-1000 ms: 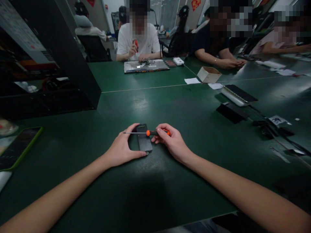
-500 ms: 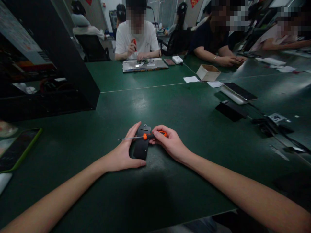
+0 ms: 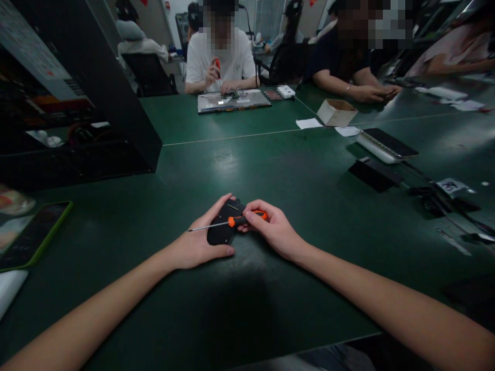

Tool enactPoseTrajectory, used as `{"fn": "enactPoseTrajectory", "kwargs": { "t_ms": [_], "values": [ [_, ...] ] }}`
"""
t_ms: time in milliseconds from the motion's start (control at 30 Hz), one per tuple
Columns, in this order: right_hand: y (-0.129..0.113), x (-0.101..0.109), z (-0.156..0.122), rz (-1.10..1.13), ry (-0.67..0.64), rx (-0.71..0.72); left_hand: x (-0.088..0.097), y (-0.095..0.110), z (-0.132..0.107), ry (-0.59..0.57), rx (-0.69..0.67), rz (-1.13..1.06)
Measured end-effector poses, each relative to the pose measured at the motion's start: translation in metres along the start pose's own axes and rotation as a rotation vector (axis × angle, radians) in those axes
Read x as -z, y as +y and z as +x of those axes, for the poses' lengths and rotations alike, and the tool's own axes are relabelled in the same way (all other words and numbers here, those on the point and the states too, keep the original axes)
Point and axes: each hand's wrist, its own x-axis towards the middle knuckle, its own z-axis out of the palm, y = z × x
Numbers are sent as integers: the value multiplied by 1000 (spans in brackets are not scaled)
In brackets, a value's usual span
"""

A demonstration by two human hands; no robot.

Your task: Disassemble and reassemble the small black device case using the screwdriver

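A screwdriver (image 3: 237,221) with an orange and black handle is pinched in my right hand (image 3: 274,224). Its thin metal shaft points left, passing above a flat black casing (image 3: 222,226). This casing has a slot near its far end and small holes; its exact kind I cannot make out. My left hand (image 3: 199,245) cups the casing from the left, fingers along the far side and thumb along the near side. The screwdriver's tip is over the left hand, apart from the casing's holes. Part of the casing's right side is hidden behind the right fingers and the handle.
A green-cased phone (image 3: 36,234) lies at the left, near a dark cabinet (image 3: 135,118). To the right are a black-topped white device (image 3: 386,144), cables (image 3: 429,198) and an open box (image 3: 336,113). Across the green table (image 3: 266,165), a person works with a screwdriver on a panel (image 3: 235,102).
The casing has turned clockwise and sits deeper in my left hand. The screwdriver's tip has dipped slightly, and the whole view has shifted a little.
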Motion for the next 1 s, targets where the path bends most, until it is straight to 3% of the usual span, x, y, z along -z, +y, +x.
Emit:
{"fn": "enactPoseTrajectory", "kwargs": {
  "t_ms": [167, 300, 433, 533, 767, 900, 1000],
  "values": [
    [1, -1, 2, -15, 13, 4, -9, -6, -1, 65, 12, -3],
    [-9, 5, 6, -49, 114, 67, -15, -9, -2, 136, 28, 166],
    [-32, 16, 6, -180, 298, 269, -15, -9, 0, 146, 77, 334],
    [-47, 22, 2, -351, 364, 392, -13, -9, 0, 150, 75, 368],
    [-59, 31, -3, -857, 380, 771, -12, -5, 0, 270, 33, 256],
    [-68, 32, -5, -1006, 390, 948, -13, -5, 0, 282, 5, 258],
    [-85, 23, -1, -1057, 338, 1001, -13, -6, 0, 284, 35, 247]
  ]
}}
